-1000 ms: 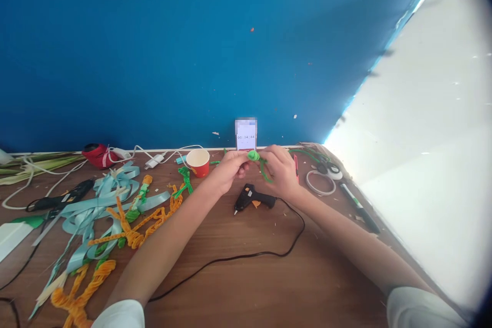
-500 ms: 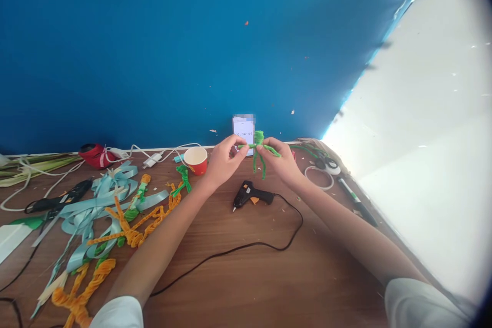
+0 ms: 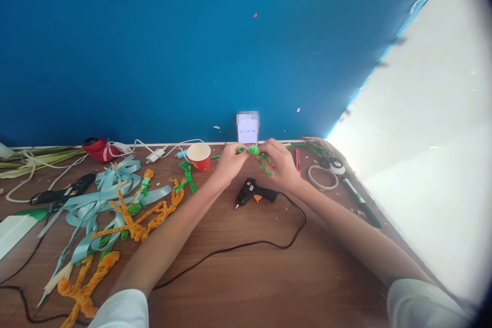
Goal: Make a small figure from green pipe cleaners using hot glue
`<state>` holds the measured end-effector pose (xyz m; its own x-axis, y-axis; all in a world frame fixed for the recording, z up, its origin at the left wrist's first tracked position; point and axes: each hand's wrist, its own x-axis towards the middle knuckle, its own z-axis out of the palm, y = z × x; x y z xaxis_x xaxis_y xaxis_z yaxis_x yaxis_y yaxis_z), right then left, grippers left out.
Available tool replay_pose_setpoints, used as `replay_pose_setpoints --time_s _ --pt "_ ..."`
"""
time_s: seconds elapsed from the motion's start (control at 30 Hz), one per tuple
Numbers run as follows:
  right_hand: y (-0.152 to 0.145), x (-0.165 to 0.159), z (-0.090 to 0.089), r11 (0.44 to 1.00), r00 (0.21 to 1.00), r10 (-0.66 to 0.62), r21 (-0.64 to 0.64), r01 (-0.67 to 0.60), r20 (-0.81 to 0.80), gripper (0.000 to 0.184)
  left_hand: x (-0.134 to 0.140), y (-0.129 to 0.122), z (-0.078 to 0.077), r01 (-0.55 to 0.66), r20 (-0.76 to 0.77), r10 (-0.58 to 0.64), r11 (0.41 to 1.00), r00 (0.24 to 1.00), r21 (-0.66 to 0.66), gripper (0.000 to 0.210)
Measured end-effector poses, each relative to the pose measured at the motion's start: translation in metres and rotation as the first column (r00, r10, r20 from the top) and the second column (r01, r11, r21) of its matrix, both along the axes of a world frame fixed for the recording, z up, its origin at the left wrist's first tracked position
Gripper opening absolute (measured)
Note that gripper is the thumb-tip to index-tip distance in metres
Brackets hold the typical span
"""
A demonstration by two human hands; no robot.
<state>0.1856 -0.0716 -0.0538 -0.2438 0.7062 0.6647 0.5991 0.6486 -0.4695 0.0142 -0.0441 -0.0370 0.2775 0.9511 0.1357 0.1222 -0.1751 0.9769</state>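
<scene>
Between my two hands is a small green pipe-cleaner figure (image 3: pixel 253 150), held above the back of the desk in front of a phone (image 3: pixel 248 128). My left hand (image 3: pixel 231 160) pinches its left side with thumb and fingers. On the other side, my right hand (image 3: pixel 280 164) grips it with bent fingers, and a green strand curls down beside the thumb. The fingers partly hide the figure. Below the hands, a black hot glue gun (image 3: pixel 253 192) lies on its side with its nozzle pointing left.
A red paper cup (image 3: pixel 199 158) stands left of my hands. Orange pipe-cleaner pieces (image 3: pixel 136 228), light blue ribbon (image 3: pixel 92 202) and a second glue gun (image 3: pixel 69 189) crowd the left side. Scissors (image 3: pixel 331 164), a tape ring (image 3: pixel 313 183) and a marker (image 3: pixel 361 202) lie right. A black cord (image 3: pixel 246 246) crosses the front.
My hands have drawn closer together and tilted the green figure, so its hanging legs no longer show below. The view has shifted slightly.
</scene>
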Motion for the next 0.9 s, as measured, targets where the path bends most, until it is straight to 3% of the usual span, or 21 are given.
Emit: replay_pose_setpoints --time_s 0.1,0.17,0.23,0.33,0.4,0.43,0.5,0.57,0.67,0.77,0.83,0.9 --pt "0.004 0.016 -0.004 0.981 0.909 0.035 0.161 -0.111 0.415 0.021 0.002 -0.001 0.000 0.095 0.186 -0.045 0.957 0.982 -0.273 0.026" --pt "0.006 0.024 -0.006 0.969 0.855 0.012 0.204 -0.138 0.519 0.027 0.001 0.000 0.001 0.201 0.280 -0.087 0.890 0.956 -0.410 0.028" --pt "0.008 0.028 -0.007 0.966 0.849 -0.024 0.232 -0.116 0.528 0.028 0.000 0.002 0.000 0.275 0.329 -0.130 0.852 0.935 -0.445 0.029" --pt "0.010 0.023 -0.006 0.975 0.920 -0.058 0.222 -0.032 0.387 0.022 -0.003 0.007 -0.001 0.237 0.221 -0.174 0.923 0.960 -0.302 0.029" --pt "0.011 0.016 -0.001 0.991 0.982 -0.038 0.130 0.014 0.184 0.018 -0.006 0.009 -0.001 0.149 0.051 -0.145 0.985 0.988 -0.084 0.028" --pt "0.011 0.014 0.002 1.000 0.998 0.006 0.023 -0.007 0.056 0.019 -0.007 0.010 -0.001 0.114 -0.042 -0.112 0.992 0.993 0.050 0.026" --pt "0.011 0.010 0.009 0.966 0.971 0.035 -0.242 -0.094 -0.237 0.025 -0.010 0.010 0.002 0.093 -0.212 -0.028 0.947 0.977 0.306 0.023" --pt "0.010 0.010 0.015 0.885 0.895 -0.009 -0.420 -0.200 -0.447 0.029 -0.012 0.009 0.004 0.139 -0.350 0.042 0.868 0.936 0.476 0.022" --pt "0.010 0.010 0.015 0.756 0.808 -0.042 -0.547 -0.358 -0.587 0.030 -0.013 0.006 0.004 0.243 -0.508 0.104 0.785 0.855 0.569 0.026" --pt "0.009 0.007 0.009 0.676 0.771 -0.053 -0.592 -0.440 -0.634 0.032 -0.012 0.004 0.001 0.311 -0.621 0.161 0.754 0.767 0.579 0.031" --pt "0.010 0.003 0.004 0.681 0.782 -0.049 -0.594 -0.428 -0.621 0.034 -0.009 0.003 -0.002 0.289 -0.639 0.188 0.773 0.746 0.565 0.029" --pt "0.010 0.002 0.001 0.769 0.837 -0.004 -0.536 -0.348 -0.548 0.033 -0.006 0.004 -0.007 0.208 -0.589 0.182 0.821 0.787 0.531 0.026"
